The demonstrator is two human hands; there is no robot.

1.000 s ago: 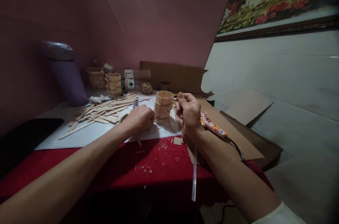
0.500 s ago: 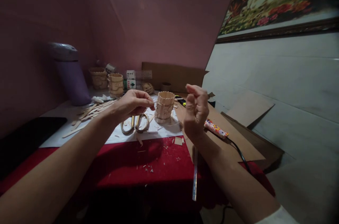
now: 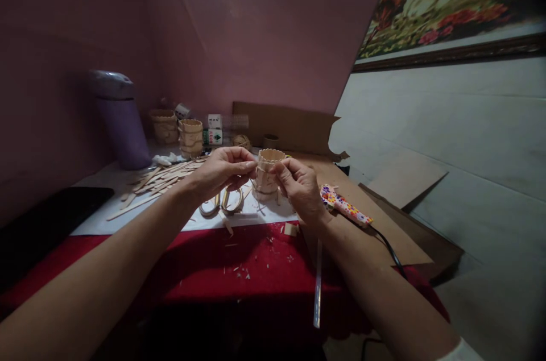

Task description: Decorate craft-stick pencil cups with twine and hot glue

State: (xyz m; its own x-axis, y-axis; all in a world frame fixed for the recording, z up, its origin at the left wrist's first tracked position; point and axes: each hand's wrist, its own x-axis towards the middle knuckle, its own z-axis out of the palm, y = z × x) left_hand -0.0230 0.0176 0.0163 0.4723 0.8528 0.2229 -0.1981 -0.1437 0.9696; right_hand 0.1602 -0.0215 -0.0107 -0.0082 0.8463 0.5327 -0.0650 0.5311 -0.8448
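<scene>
Thin strand [image 3: 259,163], hard to see in the dim light, is stretched between the two hands just in front of the rim of the stick cup [image 3: 268,179], which stands on the white paper [image 3: 140,219] at the middle of the table [image 3: 256,270]. The left hand [image 3: 219,170] pinches one end with thumb and first fingers closed on it; the right hand [image 3: 298,187] pinches the other end in the same way, its other fingers curled.

Half a second ago the hands were apart, and the right one was raised with bent fingers. Now they have come together, almost touching, before the cup. One second ago the left hand was lying low on the scissors [image 3: 222,203]; these now rest free on the paper, under that hand.

Right of the right wrist lies a patterned glue gun [image 3: 343,206] on brown cardboard [image 3: 384,230]. A clear glue stick [image 3: 317,284] lies near the table edge. On the left, loose wooden sticks [image 3: 157,179] are spread. Farther back stand two more stick cups [image 3: 190,135] and a purple bottle [image 3: 121,122].
</scene>
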